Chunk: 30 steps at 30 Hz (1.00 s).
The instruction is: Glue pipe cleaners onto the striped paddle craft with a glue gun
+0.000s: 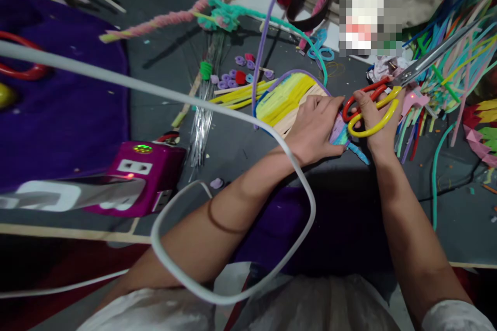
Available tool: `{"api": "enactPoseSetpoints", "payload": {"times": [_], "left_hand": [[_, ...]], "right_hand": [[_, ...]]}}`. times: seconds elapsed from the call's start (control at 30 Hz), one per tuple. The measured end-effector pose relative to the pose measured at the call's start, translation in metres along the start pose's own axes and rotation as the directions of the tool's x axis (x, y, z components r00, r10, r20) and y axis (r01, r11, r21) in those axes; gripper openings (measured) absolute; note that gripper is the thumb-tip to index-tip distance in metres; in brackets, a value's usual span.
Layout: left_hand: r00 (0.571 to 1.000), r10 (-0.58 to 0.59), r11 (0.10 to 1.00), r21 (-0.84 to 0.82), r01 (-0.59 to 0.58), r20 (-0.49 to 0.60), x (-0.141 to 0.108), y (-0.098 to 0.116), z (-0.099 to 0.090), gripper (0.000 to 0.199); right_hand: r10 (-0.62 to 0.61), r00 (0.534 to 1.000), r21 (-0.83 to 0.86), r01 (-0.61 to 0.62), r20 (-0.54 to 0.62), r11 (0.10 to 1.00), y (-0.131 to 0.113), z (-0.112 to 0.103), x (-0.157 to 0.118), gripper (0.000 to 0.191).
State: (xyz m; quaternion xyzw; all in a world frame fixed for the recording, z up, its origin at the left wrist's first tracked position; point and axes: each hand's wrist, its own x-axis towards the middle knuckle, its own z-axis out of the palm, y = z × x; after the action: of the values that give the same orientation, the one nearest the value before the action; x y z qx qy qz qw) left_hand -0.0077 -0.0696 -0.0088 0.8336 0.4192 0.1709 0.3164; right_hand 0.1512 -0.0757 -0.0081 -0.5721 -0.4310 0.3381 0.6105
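Observation:
A flat bag-shaped piece made of pipe cleaners (285, 101), striped yellow and cream with purple edging, lies on the dark table. My left hand (316, 126) bends over its right part, fingers on top and thumb at the near edge, gripping it. Pink and blue strands show past the fingertips. In my right hand (380, 124) are scissors (419, 70) with one red and one yellow handle loop, their long blades pointing up and right, away from the piece. A short blue pipe cleaner (357, 153) pokes out between both hands.
A white cable (163, 92) loops across the view above my left arm. Purple power box (149, 178) at left; silver strands (202, 132) and small coiled bits (233, 78) beyond. Many coloured pipe cleaners (446, 77) lie at right. A teal stem (287, 20) arches behind.

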Motion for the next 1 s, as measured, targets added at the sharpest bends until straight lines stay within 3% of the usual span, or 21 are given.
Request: {"api": "enactPoseSetpoints", "payload": {"times": [1.0], "left_hand": [[1.0, 0.011, 1.0, 0.007, -0.011, -0.006, 0.0, -0.002, 0.001, 0.093]], "right_hand": [[0.087, 0.996, -0.082, -0.085, 0.023, 0.993, -0.005, -0.012, 0.003, 0.056]]}}
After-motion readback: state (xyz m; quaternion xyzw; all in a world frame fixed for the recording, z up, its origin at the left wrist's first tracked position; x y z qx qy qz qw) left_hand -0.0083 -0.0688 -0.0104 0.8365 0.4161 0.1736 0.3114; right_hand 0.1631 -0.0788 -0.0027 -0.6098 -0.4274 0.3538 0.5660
